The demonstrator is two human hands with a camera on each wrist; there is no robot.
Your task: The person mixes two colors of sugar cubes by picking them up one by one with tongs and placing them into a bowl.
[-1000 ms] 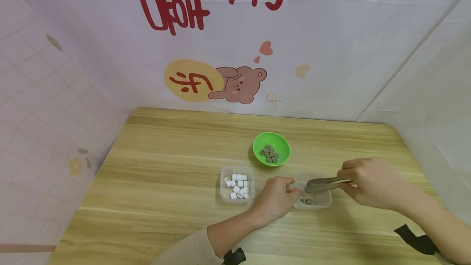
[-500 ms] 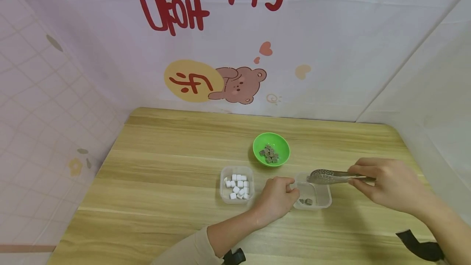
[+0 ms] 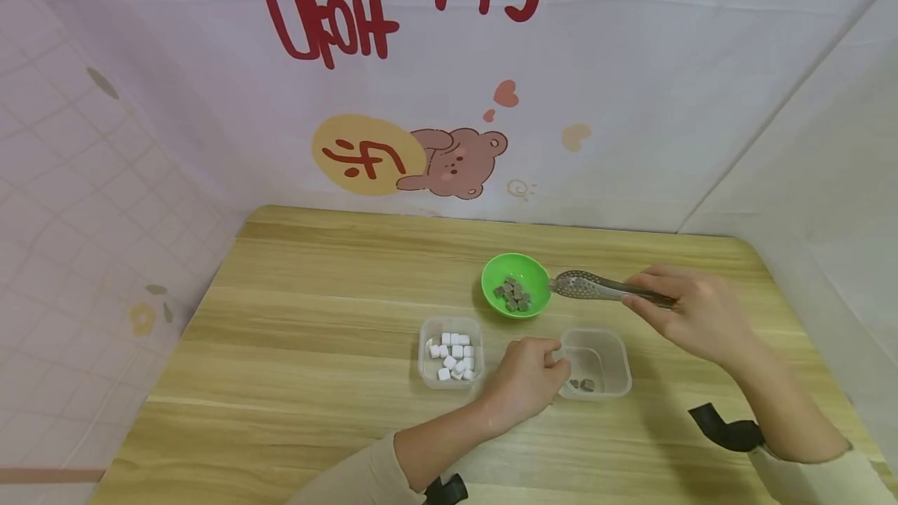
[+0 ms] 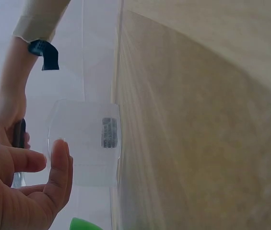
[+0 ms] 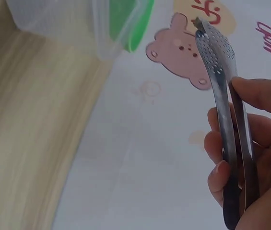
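Observation:
My right hand [image 3: 691, 318] grips metal tongs [image 5: 226, 115] with perforated ends. The tips pinch a small brown cube [image 5: 197, 22]; in the head view they are right at the right rim of the green bowl [image 3: 491, 267]. Several grey-brown cubes [image 3: 512, 296] lie in that bowl. My left hand [image 3: 529, 376] holds the left rim of a clear plastic container [image 3: 619, 361] between thumb and fingers. Inside, near its front wall, are a brown cube [image 3: 588, 385] and a smaller piece. The left wrist view shows the thumb and fingertips [image 4: 58, 160] at the rim.
Left of my left hand stands another clear container [image 3: 426, 376] with several white cubes [image 3: 457, 351]. All of it sits on a wood-grain table [image 3: 316, 294]. A printed white cloth [image 3: 617, 68] hangs behind the table and along both sides.
My right hand has lifted the tongs out of the right container, bringing a brown cube up and leftward to the green bowl's edge. The left hand stays at the rim.

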